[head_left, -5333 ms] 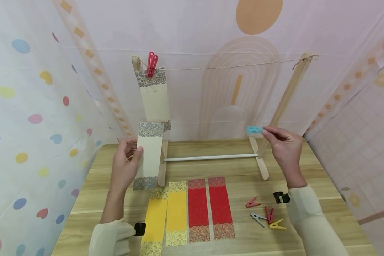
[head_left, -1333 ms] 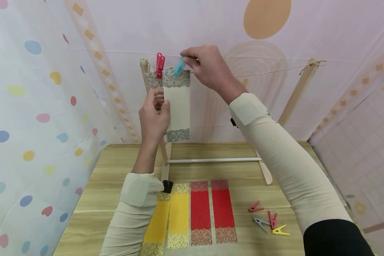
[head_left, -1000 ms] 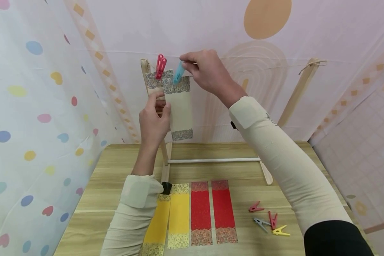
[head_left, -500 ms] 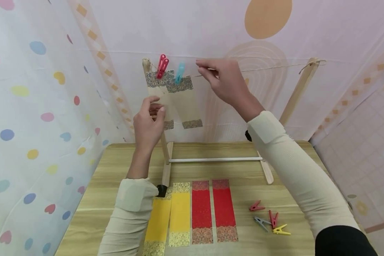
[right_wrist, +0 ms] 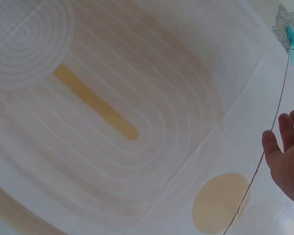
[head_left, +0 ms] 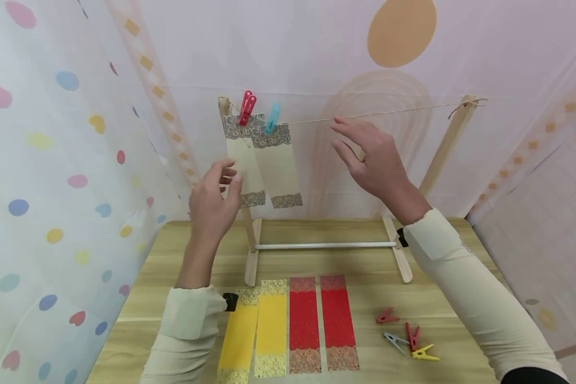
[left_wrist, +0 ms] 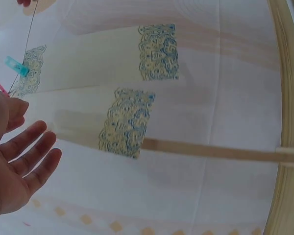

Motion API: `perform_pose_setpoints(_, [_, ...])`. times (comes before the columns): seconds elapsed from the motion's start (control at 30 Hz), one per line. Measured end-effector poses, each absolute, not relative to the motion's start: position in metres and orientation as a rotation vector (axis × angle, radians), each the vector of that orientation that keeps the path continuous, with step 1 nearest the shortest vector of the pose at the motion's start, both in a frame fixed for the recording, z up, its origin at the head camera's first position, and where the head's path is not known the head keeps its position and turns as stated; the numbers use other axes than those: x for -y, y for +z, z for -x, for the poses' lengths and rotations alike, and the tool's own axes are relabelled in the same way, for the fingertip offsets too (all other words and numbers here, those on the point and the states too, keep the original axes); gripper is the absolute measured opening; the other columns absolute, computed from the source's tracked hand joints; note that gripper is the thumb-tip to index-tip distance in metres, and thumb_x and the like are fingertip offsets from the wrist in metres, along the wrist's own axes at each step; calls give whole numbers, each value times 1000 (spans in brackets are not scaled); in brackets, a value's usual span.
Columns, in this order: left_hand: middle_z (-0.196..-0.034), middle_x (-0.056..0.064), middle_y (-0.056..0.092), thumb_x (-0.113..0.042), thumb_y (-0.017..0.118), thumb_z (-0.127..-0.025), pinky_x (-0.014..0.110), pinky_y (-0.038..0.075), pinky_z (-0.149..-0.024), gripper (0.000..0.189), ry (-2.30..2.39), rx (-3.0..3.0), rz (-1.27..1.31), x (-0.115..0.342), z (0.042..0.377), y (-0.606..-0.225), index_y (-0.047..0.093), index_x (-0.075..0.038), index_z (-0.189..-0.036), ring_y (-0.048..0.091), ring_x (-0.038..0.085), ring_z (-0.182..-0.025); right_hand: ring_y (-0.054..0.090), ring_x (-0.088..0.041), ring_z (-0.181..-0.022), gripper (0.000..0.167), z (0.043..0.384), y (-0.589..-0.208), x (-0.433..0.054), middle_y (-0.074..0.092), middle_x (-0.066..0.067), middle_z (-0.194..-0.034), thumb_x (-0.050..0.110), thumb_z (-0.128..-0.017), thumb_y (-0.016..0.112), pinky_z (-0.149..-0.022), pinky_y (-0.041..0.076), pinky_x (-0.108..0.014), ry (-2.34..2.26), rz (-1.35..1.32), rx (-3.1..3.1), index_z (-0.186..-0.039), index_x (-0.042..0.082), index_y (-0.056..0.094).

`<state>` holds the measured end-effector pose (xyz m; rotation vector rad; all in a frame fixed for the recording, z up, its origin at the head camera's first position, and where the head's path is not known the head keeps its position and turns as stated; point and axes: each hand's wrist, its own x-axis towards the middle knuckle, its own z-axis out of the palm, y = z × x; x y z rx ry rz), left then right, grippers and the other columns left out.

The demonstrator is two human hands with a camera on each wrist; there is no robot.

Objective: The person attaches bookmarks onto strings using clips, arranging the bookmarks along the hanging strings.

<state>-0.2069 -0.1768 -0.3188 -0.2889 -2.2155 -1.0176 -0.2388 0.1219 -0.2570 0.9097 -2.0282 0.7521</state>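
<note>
Two cream paper strips with patterned ends hang side by side from a string (head_left: pixel 379 113). A red clothespin (head_left: pixel 247 108) clips the left strip (head_left: pixel 244 165). On the right strip (head_left: pixel 278 165) sits a light blue clothespin (head_left: pixel 272 118), also seen in the left wrist view. My left hand (head_left: pixel 213 200) is just in front of the left strip's edge, fingers loosely bent and nothing held. Right of the blue clothespin, my right hand (head_left: pixel 372 157) is near the string with thumb and fingers apart, holding nothing.
Wooden posts (head_left: pixel 446 149) on feet carry the string, joined by a white rod (head_left: pixel 326 245). On the table lie two yellow strips (head_left: pixel 271 325), two red strips (head_left: pixel 304 322), and several clothespins, among them a grey one (head_left: pixel 396 342) and a yellow one (head_left: pixel 425 352).
The second cream strip went from my left hand to the string, clipped with the blue clothespin. Both hands have let go; the right moved right and down, the left slightly left and down.
</note>
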Motion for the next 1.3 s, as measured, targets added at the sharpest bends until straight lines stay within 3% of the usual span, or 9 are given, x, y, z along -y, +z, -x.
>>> perform_pose_setpoints(0.13, [-113, 19, 72, -15, 67, -98, 53, 53, -81, 34, -870, 2235, 316, 183, 199, -325, 65, 0, -128, 68, 37, -98, 57, -34, -128, 33, 227, -264, -136, 62, -20, -136, 8, -97, 68, -106, 45, -47, 703, -870, 2012, -127, -6, 67])
perform_pose_setpoints(0.4, [-128, 21, 66, -19, 69, -97, 56, 48, -98, 42, -682, 2252, 429, 193, 189, -338, 63, 0, -134, 60, 42, -119, 40, -37, -143, 42, 208, -287, -158, 52, -24, -146, 8, -94, 71, -118, 29, -48, 697, -782, 2058, -132, -7, 62])
perform_pose_setpoints(0.6, [-135, 23, 61, -26, 70, -96, 55, 43, -106, 50, -588, 2255, 561, 193, 186, -355, 60, 3, -136, 55, 42, -126, 38, -43, -142, 50, 196, -316, -169, 48, -25, -149, 11, -93, 73, -118, 21, -60, 657, -748, 2253, -138, -6, 58])
perform_pose_setpoints(0.77, [-144, 24, 54, -53, 45, -105, 54, 35, -113, 67, -511, 2312, 602, 195, 179, -376, 55, 3, -142, 47, 43, -135, 31, -44, -146, 56, 185, -340, -178, 40, -24, -155, 20, -97, 69, -117, 16, -66, 626, -685, 2478, -146, -2, 51])
perform_pose_setpoints(0.9, [-150, 25, 47, -64, 29, -103, 56, 27, -117, 80, -465, 2408, 582, 199, 170, -391, 50, 0, -147, 37, 45, -142, 28, -45, -147, 59, 175, -357, -186, 37, -25, -157, 20, -98, 67, -116, 14, -68, 605, -658, 2550, -149, 0, 46])
perform_pose_setpoints(1.0, [-155, 25, 39, -61, 38, -103, 62, 20, -117, 75, -463, 2516, 533, 203, 162, -402, 46, -4, -151, 27, 45, -147, 27, -47, -146, 62, 169, -370, -192, 35, -26, -157, 19, -97, 68, -113, 14, -72, 607, -653, 2571, -151, 0, 44])
perform_pose_setpoints(1.17, [-161, 25, 27, -43, 62, -99, 70, 14, -115, 72, -477, 2687, 465, 212, 153, -421, 37, -8, -157, 15, 45, -151, 26, -51, -145, 66, 161, -390, -198, 33, -29, -157, 19, -96, 70, -111, 14, -74, 637, -655, 2632, -151, -3, 42])
perform_pose_setpoints(1.3, [-164, 25, 19, -44, 61, -100, 72, 13, -113, 75, -428, 2815, 426, 219, 145, -441, 31, -9, -159, 12, 47, -151, 23, -51, -146, 67, 153, -404, -202, 30, -30, -158, 22, -97, 69, -112, 12, -73, 651, -645, 2702, -152, -3, 40])
